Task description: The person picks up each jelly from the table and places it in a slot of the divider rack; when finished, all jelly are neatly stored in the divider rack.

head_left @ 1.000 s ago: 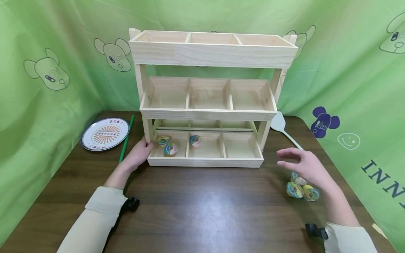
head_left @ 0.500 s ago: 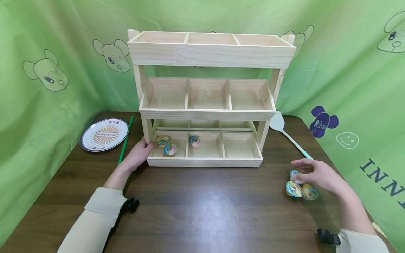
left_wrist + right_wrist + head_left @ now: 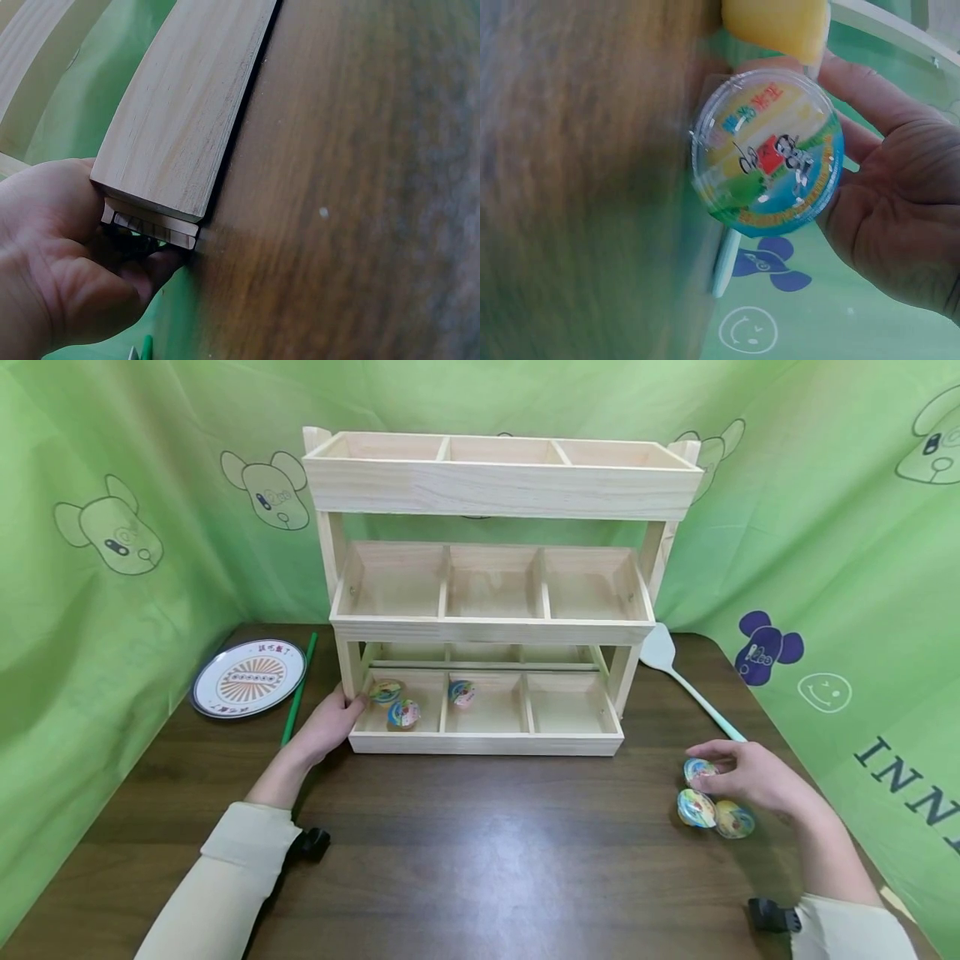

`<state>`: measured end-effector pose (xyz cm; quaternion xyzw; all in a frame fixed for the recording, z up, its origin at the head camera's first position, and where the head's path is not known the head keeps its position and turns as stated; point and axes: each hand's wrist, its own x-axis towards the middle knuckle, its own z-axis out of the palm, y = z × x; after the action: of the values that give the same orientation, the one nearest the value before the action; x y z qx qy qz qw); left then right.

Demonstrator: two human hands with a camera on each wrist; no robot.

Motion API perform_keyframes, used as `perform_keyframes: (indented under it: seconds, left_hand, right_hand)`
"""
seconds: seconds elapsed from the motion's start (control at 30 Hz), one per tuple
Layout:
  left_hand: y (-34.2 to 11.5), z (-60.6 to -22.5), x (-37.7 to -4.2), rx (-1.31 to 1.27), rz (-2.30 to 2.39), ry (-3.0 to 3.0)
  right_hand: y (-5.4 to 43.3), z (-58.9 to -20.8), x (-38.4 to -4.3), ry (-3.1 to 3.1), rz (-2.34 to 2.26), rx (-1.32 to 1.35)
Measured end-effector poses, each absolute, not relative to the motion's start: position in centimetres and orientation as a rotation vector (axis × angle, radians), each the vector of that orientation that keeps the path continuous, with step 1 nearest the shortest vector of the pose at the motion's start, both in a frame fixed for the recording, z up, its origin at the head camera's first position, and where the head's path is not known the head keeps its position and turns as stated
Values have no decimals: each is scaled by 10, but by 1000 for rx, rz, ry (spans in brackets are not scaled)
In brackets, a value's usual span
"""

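Wooden rack (image 3: 487, 744) is gripped by the left hand (image 3: 327, 724). Fingers of the right hand (image 3: 759, 777) pinch a small cup (image 3: 697, 768); two other cups (image 3: 696, 808) lie just beside these fingers on the worktop (image 3: 450, 852).

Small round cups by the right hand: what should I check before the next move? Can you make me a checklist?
1. Right hand has its grip on the rearmost small round cup with a colourful lid: looks ok.
2. That cup is apart from the other two colourful-lidded cups: cannot tell; they sit very close.
3. Left hand holds the pale wooden rack: ok, at its lower left end.
4. Room in the bottom tray's right compartment: ok; no cup shows there.
5. Pale, long-handled spatula isn't touching the right hand: cannot tell; its handle disappears behind it.
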<state>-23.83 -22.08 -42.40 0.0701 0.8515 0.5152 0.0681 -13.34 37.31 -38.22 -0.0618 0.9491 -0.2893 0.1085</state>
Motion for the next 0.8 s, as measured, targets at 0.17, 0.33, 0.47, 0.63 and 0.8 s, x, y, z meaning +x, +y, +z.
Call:
perform_keyframes:
  seconds: [0.17, 0.33, 0.47, 0.63, 0.8]
  left_hand:
    - [-221, -425, -239, 200, 1544, 2570]
    - [-221, -426, -240, 200, 1532, 2570]
    - [-221, -426, -241, 197, 1527, 2571]
    - [-221, -424, -240, 198, 1529, 2571]
    - [-221, -424, -240, 194, 1524, 2569]
  right_hand:
    - [371, -384, -140, 2816, -850, -186]
    - [370, -387, -145, 2800, -894, -180]
    - [370, -389, -146, 2795, -920, -196]
    - [369, -387, -147, 2820, -899, -177]
    - [365, -384, -148, 2855, -892, -156]
